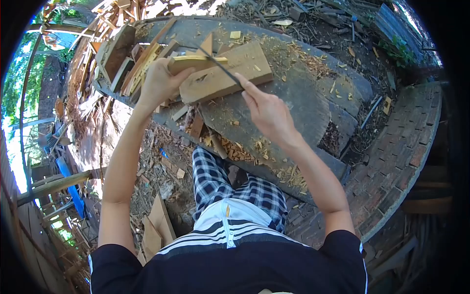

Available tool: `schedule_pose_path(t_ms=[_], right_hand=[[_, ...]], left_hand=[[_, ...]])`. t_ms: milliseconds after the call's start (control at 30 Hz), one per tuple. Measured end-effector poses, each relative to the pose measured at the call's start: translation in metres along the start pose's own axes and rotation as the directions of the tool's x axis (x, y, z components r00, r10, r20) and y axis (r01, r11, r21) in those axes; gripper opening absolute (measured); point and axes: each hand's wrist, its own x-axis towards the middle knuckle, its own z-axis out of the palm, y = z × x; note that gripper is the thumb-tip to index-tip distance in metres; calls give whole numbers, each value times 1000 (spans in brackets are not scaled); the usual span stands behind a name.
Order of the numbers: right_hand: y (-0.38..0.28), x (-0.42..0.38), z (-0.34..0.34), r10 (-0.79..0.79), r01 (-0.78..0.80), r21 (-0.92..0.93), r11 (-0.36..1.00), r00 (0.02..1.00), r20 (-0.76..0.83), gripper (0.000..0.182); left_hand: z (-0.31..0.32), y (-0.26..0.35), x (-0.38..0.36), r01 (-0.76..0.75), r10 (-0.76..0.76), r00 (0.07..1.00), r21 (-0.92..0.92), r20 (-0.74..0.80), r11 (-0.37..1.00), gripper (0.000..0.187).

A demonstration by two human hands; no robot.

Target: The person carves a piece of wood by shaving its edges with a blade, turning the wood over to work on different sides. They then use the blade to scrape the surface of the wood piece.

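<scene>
My left hand (pixel 159 84) is closed around the left end of a small, pale piece of wood (pixel 193 61), thumb along its lower side. The piece lies over a thick wooden block (pixel 235 71) on the worktable. My right hand (pixel 270 116) grips a long dark blade, apparently a knife (pixel 226 70), with the index finger stretched along it. Its handle is hidden in the fist. The blade slants up and left, seen nearly edge-on, and crosses the right part of the wood piece; whether it touches cannot be made out.
Wood shavings (pixel 235 151) litter the weathered worktable (pixel 298 115). Offcuts and boards (pixel 142 66) are piled at its left end. A curved brick ledge (pixel 401 142) stands to the right. Scraps of wood (pixel 159 225) lie on the ground near my legs.
</scene>
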Motion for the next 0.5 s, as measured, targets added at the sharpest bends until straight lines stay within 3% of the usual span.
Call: schedule_pose_path(t_ms=[67, 167, 300, 367, 433, 500], right_hand=[[-10, -10, -6, -116, 119, 103, 988, 993, -36, 43], [28, 22, 18, -1, 3, 46, 999, 999, -43, 43], [15, 6, 9, -68, 68, 16, 998, 997, -32, 42], [-7, -6, -6, -69, 64, 180, 982, 997, 22, 43], [18, 13, 9, -30, 31, 96, 995, 1000, -9, 43], [28, 22, 10, 1, 0, 22, 1000, 999, -52, 43]], left_hand=[[-6, 5, 1, 20, -22, 997, 32, 76, 999, 23], [-7, 16, -1, 22, -36, 995, 142, 97, 990, 23], [-3, 22, -1, -65, 55, 993, 90, 106, 994, 23], [-8, 26, 8, -61, 43, 986, 111, 158, 992, 21], [-6, 17, 7, -43, 31, 986, 68, 161, 997, 21], [-8, 15, 4, -24, -6, 981, 150, 194, 988, 21]])
